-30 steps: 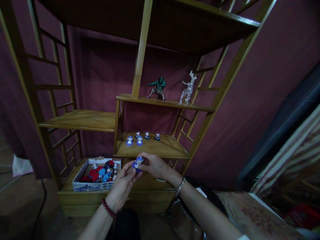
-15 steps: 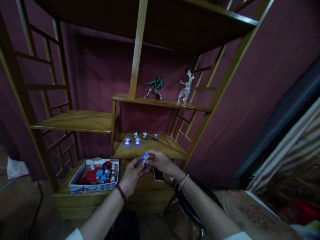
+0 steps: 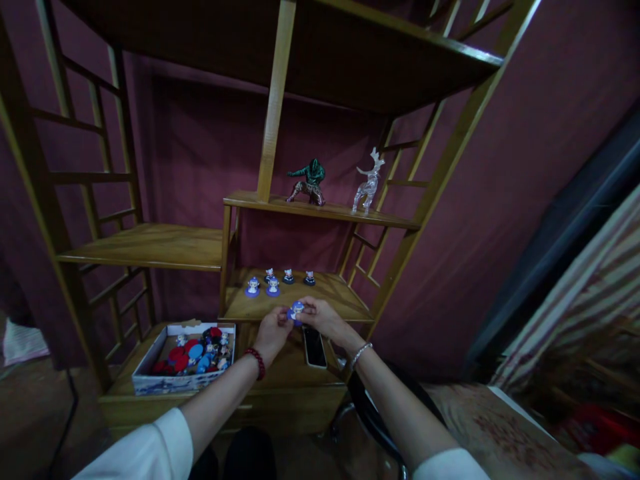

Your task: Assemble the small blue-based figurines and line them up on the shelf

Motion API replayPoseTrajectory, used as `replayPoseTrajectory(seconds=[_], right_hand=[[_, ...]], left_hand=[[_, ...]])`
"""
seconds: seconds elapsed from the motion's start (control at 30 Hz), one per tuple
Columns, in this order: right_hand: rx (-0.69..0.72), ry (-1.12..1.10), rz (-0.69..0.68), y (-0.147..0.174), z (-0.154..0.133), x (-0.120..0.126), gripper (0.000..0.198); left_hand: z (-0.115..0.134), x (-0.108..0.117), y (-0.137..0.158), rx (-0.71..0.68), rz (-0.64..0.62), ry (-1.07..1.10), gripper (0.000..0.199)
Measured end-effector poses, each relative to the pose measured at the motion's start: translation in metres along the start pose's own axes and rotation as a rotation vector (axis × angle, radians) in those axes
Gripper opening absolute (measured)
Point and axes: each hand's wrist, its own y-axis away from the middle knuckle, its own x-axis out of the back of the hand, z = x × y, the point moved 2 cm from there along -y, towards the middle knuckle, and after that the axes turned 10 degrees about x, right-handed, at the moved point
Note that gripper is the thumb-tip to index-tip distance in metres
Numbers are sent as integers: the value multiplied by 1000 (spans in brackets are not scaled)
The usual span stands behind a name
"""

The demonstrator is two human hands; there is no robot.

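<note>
Both hands (image 3: 295, 321) pinch one figurine (image 3: 297, 311); five shelved.

A small figurine (image 3: 296, 311) sits pinched between the fingertips of the left hand (image 3: 273, 331) and the right hand (image 3: 323, 317), held upright just at the front edge of the lower shelf (image 3: 330, 300). It has a round blue base and a pale, whitish body on top; finer detail is too small to make out. It matches the five figurines (image 3: 273, 287) standing in a loose group farther back on that shelf.
</note>
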Motion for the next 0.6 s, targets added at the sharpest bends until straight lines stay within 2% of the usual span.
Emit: replayPoseTrajectory(seconds=[0.17, 0.33, 0.47, 0.6], right_hand=[[4, -9, 82, -10, 8, 7, 32], [21, 8, 182, -26, 19, 17, 32], [30, 20, 247, -39, 29, 25, 30], [18, 55, 289, -51, 39, 31, 27]], left_hand=[[2, 3, -11, -276, 136, -435, 22], [2, 4, -21, -528, 144, -696, 30], [6, 3, -29, -595, 87, -827, 33], [7, 0, -40, -609, 7, -870, 35]])
